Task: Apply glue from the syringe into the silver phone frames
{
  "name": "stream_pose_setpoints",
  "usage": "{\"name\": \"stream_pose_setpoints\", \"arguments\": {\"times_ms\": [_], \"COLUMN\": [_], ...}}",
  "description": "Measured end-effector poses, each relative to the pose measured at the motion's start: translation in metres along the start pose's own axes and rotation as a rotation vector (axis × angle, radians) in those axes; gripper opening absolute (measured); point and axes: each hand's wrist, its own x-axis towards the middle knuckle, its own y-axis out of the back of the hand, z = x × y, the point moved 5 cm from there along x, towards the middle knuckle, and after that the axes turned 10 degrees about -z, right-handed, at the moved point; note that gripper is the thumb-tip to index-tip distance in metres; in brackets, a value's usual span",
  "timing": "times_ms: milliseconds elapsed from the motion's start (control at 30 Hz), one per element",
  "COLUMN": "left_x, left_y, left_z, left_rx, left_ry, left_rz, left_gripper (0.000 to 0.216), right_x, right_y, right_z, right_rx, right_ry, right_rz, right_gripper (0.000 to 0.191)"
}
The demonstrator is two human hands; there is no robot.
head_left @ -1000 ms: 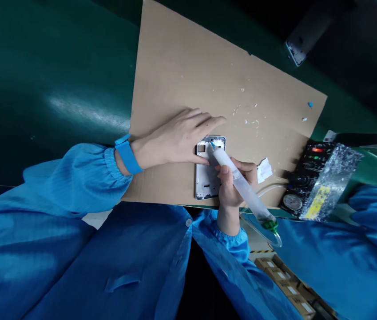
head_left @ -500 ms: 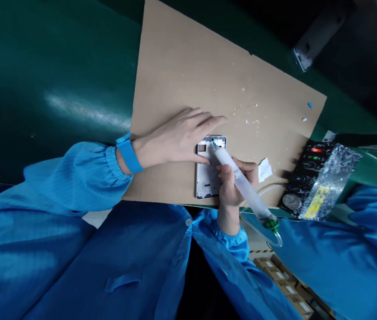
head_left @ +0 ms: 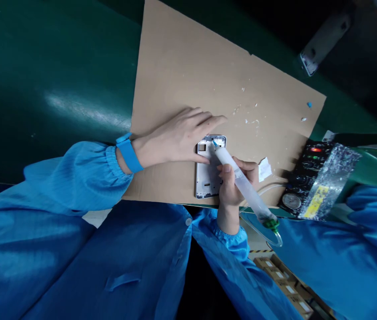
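My right hand (head_left: 233,184) is closed round a translucent dispensing syringe (head_left: 246,186). Its blue needle tip points at the top end of a phone frame (head_left: 204,175); whether tip and frame touch I cannot tell. A green cap and a clear hose are at the syringe's rear end. My left hand (head_left: 181,135), with a blue band on its wrist, lies stretched out along the left of the frame. Its thumb reaches over the frame's face, while the index finger extends past the top edge. The frame lies flat on a cardboard sheet (head_left: 188,62).
Right of the cardboard stands a dispenser controller (head_left: 316,180) with a gauge and red and green displays. A white scrap (head_left: 264,169), white specks and a blue bit (head_left: 309,105) lie on the sheet. Another phone part (head_left: 324,42) is at the upper right. A blue sleeve (head_left: 375,213) shows at right.
The phone part at the upper right has shifted slightly right and down. Both hands, the syringe and the phone frame look almost unmoved.
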Motion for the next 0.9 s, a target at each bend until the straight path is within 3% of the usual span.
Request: {"name": "stream_pose_setpoints", "arguments": {"times_ms": [167,900], "left_x": [-0.0005,-0.0009], "left_y": [0.0012,0.0016], "left_z": [0.0013,0.0009], "left_rx": [0.006,-0.019], "left_ry": [0.001,0.002], "left_rz": [0.002,0.002], "left_gripper": [0.090,0.092], "right_x": [0.0031,0.0055], "right_y": [-0.0019,-0.0027], "right_z": [-0.0021,-0.0070], "right_rx": [0.032,0.043], "right_ry": [0.073,0.102], "right_rz": [0.016,0.006], "right_gripper": [0.023,0.019]}}
